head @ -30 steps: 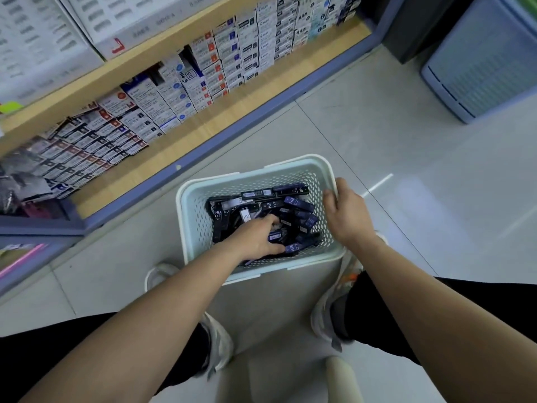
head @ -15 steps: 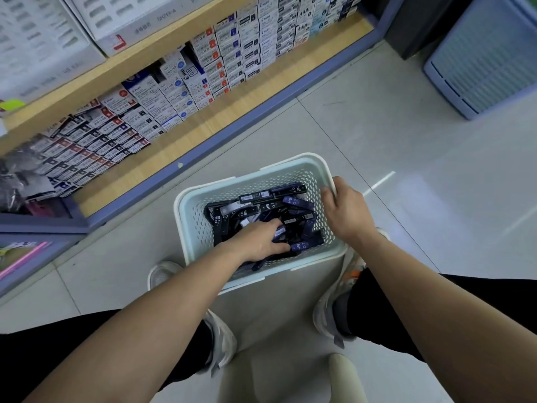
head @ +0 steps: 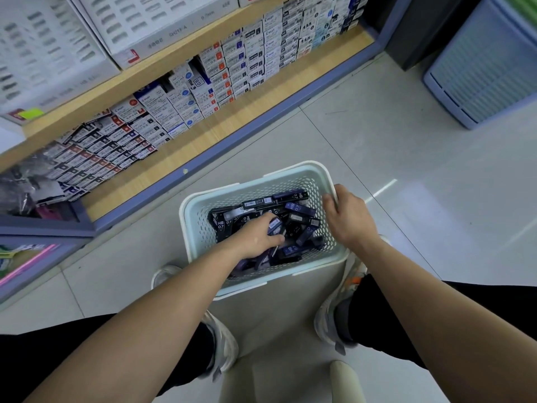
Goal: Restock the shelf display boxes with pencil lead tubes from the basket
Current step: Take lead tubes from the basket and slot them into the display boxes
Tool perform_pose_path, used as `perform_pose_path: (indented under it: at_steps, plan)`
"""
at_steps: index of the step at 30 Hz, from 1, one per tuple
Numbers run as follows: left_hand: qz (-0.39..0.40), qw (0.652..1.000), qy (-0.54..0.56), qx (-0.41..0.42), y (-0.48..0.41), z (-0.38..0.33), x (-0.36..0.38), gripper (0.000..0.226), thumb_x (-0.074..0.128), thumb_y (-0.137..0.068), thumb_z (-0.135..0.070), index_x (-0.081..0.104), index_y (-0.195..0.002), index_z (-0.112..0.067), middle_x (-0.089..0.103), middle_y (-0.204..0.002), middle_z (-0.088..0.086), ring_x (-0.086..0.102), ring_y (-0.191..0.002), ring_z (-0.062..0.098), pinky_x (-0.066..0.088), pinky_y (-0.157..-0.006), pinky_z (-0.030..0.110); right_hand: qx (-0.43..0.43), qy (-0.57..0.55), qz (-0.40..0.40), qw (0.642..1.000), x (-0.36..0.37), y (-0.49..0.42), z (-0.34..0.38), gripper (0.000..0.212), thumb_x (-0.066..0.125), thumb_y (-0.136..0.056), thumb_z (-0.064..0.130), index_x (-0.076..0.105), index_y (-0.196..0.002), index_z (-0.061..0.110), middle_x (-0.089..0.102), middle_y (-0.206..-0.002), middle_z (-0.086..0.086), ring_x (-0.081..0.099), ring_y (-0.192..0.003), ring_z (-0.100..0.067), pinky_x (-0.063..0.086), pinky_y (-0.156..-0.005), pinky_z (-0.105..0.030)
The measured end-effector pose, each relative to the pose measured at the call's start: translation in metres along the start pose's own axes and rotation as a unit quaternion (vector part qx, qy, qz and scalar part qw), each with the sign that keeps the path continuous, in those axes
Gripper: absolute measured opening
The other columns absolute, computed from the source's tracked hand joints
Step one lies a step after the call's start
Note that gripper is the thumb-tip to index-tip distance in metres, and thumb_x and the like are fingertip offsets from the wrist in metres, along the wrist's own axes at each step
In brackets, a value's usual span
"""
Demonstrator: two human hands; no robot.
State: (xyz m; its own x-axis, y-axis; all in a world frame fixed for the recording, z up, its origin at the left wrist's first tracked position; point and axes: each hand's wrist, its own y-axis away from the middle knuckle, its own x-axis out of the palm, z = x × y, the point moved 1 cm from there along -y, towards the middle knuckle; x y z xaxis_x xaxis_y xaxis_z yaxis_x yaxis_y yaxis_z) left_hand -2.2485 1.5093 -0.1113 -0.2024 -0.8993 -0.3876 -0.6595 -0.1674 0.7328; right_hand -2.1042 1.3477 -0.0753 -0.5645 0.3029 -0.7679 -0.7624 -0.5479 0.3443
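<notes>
shoes (head: 223, 344) planted on the tile floor, basket (head: 194, 228) between them. left hand (head: 258, 238) down in the basket among the heaped pencil lead tubes (head: 296, 206), fingers curled, pinching one. right hand (head: 350, 219) grips the basket's right rim, fingers hooked over it. beyond, display boxes (head: 180, 103) stand in rows on the wooden shelf (head: 203, 141).

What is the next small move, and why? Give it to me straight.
Probably lift the left hand out with the pencil lead tubes its fingers curl around, toward the shelf display boxes; the right hand grips the basket rim, steadying it.
</notes>
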Motion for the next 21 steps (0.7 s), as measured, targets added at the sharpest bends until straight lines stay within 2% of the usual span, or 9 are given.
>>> perform_pose_path:
  at_steps: [2, 4, 7, 10, 12, 14, 16, 18, 21]
  plan:
    - [-0.026, 0.999, 0.030, 0.001, 0.006, -0.006, -0.013, 0.068, 0.064, -0.097, -0.034, 0.031, -0.153, -0.014, 0.044, -0.152, 0.007, 0.045, -0.135, 0.024, 0.033, -0.100, 0.023, 0.008, 0.013, 0.006, 1.000, -0.003, 0.000, 0.000, 0.030, 0.041, -0.102, 0.039, 0.053, -0.110, 0.012, 0.061, -0.101, -0.010, 0.058, -0.088, -0.033, 0.042, -0.069, -0.037]
    - [-0.066, 0.995, 0.072, 0.007, 0.011, -0.010, -0.024, 0.072, 0.064, -0.097, -0.039, 0.028, -0.155, -0.016, 0.039, -0.156, 0.003, 0.042, -0.137, 0.022, 0.032, -0.106, 0.026, 0.015, 0.012, -0.002, 1.000, -0.009, 0.002, 0.004, 0.040, 0.047, -0.099, 0.042, 0.051, -0.130, 0.016, 0.059, -0.122, -0.008, 0.058, -0.105, -0.030, 0.049, -0.082, -0.041]
    - [-0.125, 0.982, 0.143, 0.020, 0.021, -0.026, -0.039, 0.058, 0.066, -0.095, -0.039, 0.042, -0.145, -0.020, 0.052, -0.136, -0.010, 0.050, -0.119, 0.011, 0.038, -0.099, 0.027, -0.006, 0.011, -0.060, 0.998, -0.021, 0.008, 0.020, 0.048, 0.053, -0.096, 0.041, 0.047, -0.138, 0.018, 0.054, -0.130, -0.005, 0.050, -0.120, -0.026, 0.047, -0.092, -0.042]
    - [-0.191, 0.955, 0.221, 0.048, 0.032, -0.050, -0.051, 0.027, 0.068, -0.095, -0.034, 0.054, -0.115, -0.022, 0.067, -0.106, -0.004, 0.063, -0.095, 0.016, 0.048, -0.082, 0.027, -0.053, -0.022, -0.074, 0.996, -0.030, 0.017, 0.049, 0.033, 0.056, -0.095, 0.039, 0.056, -0.122, 0.020, 0.060, -0.111, 0.002, 0.056, -0.102, -0.019, 0.048, -0.082, -0.035]
    - [-0.232, 0.935, 0.261, 0.061, 0.039, -0.063, -0.057, 0.025, 0.068, -0.094, -0.032, 0.056, -0.112, -0.019, 0.067, -0.100, 0.001, 0.063, -0.087, 0.015, 0.048, -0.073, 0.025, -0.049, -0.114, -0.022, 0.992, -0.033, 0.026, 0.071, 0.019, 0.060, -0.094, 0.039, 0.061, -0.100, 0.021, 0.066, -0.086, 0.005, 0.061, -0.079, -0.016, 0.049, -0.071, -0.033]
    - [-0.265, 0.921, 0.277, 0.068, 0.045, -0.073, -0.062, 0.027, 0.068, -0.094, -0.030, 0.057, -0.114, -0.015, 0.068, -0.098, 0.002, 0.062, -0.083, 0.014, 0.046, -0.070, 0.025, -0.020, -0.221, 0.052, 0.974, -0.032, 0.036, 0.090, 0.021, 0.063, -0.094, 0.037, 0.061, -0.088, 0.017, 0.070, -0.072, 0.000, 0.067, -0.067, -0.018, 0.055, -0.068, -0.036]
    - [-0.288, 0.911, 0.286, 0.076, 0.049, -0.079, -0.066, 0.026, 0.067, -0.095, -0.029, 0.057, -0.113, -0.013, 0.067, -0.096, 0.001, 0.061, -0.081, 0.013, 0.045, -0.068, 0.023, 0.008, -0.314, 0.099, 0.944, -0.029, 0.046, 0.103, 0.026, 0.068, -0.093, 0.033, 0.061, -0.090, 0.009, 0.073, -0.074, -0.007, 0.072, -0.066, -0.025, 0.060, -0.070, -0.041]
    - [-0.303, 0.905, 0.285, 0.084, 0.052, -0.082, -0.068, 0.023, 0.066, -0.095, -0.027, 0.056, -0.111, -0.013, 0.064, -0.091, -0.003, 0.059, -0.077, 0.009, 0.043, -0.065, 0.018, 0.038, -0.396, 0.118, 0.910, -0.028, 0.050, 0.108, 0.028, 0.072, -0.091, 0.026, 0.059, -0.096, 0.002, 0.073, -0.078, -0.012, 0.073, -0.068, -0.028, 0.061, -0.067, -0.038]
    - [-0.303, 0.899, 0.305, 0.088, 0.054, -0.083, -0.066, 0.024, 0.065, -0.096, -0.026, 0.055, -0.114, -0.014, 0.063, -0.090, -0.006, 0.059, -0.076, 0.005, 0.044, -0.065, 0.014, 0.081, -0.495, 0.143, 0.853, -0.031, 0.050, 0.109, 0.033, 0.075, -0.088, 0.013, 0.055, -0.110, -0.001, 0.070, -0.078, -0.012, 0.071, -0.067, -0.024, 0.059, -0.066, -0.032]
